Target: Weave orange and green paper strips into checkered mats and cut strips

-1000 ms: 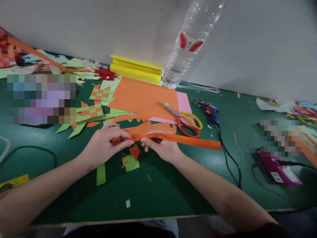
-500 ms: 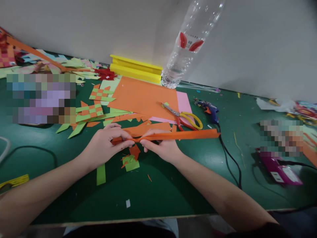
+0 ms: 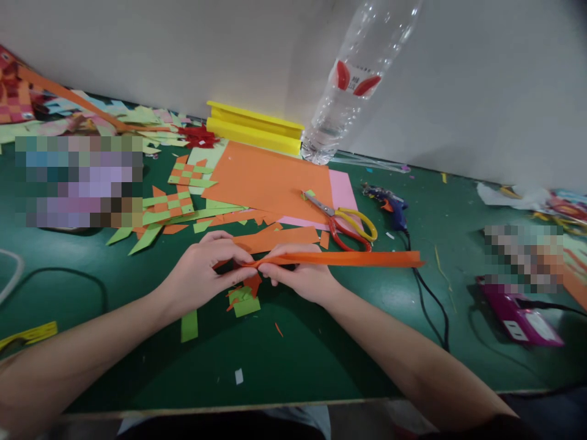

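Note:
Between my two hands stretches a folded orange paper strip (image 3: 362, 259), its long end sticking out to the right. My left hand (image 3: 213, 263) pinches the strip's left part between thumb and fingers. Close beside it, my right hand (image 3: 298, 274) pinches the strip too, thumb on the near side. Under and behind the hands lie a flat orange paper piece (image 3: 275, 239) and a green paper scrap (image 3: 247, 304) with small orange bits on it. Scissors (image 3: 342, 217) with red and yellow handles rest just beyond my right hand, on orange sheets.
At the back stand a clear plastic bottle (image 3: 348, 85) and a yellow channel-shaped piece (image 3: 254, 128). Woven orange-green paper pieces (image 3: 167, 206) lie left. A blue glue gun (image 3: 389, 205) with a black cord and a magenta power strip (image 3: 520, 315) lie right.
The strip's right end has shifted slightly right and down. My hands keep their pinch, almost touching each other. The whole view has shifted a little.

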`<action>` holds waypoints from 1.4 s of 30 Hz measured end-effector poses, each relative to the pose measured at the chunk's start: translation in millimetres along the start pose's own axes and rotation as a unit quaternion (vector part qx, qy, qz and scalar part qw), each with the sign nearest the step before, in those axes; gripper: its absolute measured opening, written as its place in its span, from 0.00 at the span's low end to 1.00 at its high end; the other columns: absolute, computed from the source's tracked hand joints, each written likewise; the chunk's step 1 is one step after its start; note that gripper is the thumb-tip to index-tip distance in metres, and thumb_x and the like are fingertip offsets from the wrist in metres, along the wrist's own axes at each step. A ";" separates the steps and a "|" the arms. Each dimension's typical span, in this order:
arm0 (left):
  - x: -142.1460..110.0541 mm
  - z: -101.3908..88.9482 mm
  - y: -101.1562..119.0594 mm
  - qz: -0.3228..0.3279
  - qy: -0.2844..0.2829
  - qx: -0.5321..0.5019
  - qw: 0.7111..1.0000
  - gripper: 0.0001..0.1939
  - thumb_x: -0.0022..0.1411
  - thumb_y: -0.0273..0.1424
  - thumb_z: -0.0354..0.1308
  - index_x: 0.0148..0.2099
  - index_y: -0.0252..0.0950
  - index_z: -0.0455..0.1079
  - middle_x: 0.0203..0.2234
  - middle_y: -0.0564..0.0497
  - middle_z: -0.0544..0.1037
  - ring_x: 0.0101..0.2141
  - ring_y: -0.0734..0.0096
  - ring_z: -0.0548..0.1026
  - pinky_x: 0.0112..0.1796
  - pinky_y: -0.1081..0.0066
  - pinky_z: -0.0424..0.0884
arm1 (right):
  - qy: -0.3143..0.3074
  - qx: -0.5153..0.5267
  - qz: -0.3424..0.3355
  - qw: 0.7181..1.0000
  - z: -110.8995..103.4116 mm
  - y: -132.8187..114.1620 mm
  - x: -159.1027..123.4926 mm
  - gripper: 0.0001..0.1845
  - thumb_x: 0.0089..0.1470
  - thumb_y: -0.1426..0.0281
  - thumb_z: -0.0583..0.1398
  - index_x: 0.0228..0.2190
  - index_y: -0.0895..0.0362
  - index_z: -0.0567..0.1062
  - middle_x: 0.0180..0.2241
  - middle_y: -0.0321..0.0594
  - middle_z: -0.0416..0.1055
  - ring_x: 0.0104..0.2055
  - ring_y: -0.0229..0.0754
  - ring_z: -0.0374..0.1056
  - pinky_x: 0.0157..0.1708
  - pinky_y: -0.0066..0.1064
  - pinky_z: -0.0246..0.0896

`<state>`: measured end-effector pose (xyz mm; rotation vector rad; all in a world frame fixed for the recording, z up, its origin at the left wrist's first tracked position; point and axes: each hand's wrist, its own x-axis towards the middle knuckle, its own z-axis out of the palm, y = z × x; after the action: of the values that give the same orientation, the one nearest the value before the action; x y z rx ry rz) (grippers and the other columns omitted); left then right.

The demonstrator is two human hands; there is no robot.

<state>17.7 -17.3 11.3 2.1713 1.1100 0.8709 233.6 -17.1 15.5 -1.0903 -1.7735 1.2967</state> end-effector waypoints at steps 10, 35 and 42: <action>3.1 -4.1 1.5 0.004 -0.003 -0.001 1.000 0.10 0.62 0.39 0.59 0.31 0.40 0.74 0.25 0.55 0.80 0.29 0.69 0.74 0.50 0.59 0.68 | 0.008 -0.003 0.007 1.000 -0.1 -1.9 1.7 0.10 0.53 0.62 0.64 0.25 0.53 0.77 0.18 0.30 0.70 0.22 0.33 0.67 0.29 0.28 0.66; 3.5 -4.3 2.4 0.027 0.000 -0.004 1.000 0.11 0.63 0.36 0.58 0.29 0.40 0.74 0.23 0.57 0.79 0.29 0.71 0.72 0.47 0.63 0.66 | 0.007 0.070 0.026 0.997 4.3 1.5 1.5 0.09 0.49 0.63 0.65 0.25 0.55 0.73 0.19 0.28 0.69 0.20 0.32 0.66 0.25 0.27 0.65; 3.3 -5.1 2.2 0.026 0.002 -0.020 0.999 0.10 0.62 0.36 0.59 0.30 0.40 0.74 0.21 0.57 0.77 0.31 0.69 0.71 0.41 0.67 0.66 | 0.005 0.047 -0.002 0.999 3.9 -3.1 2.0 0.06 0.51 0.66 0.64 0.27 0.55 0.74 0.20 0.28 0.70 0.22 0.32 0.67 0.27 0.27 0.65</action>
<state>16.5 -14.8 17.1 2.1751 1.0327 0.9124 228.7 -17.3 17.5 -1.0393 -1.6903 1.3562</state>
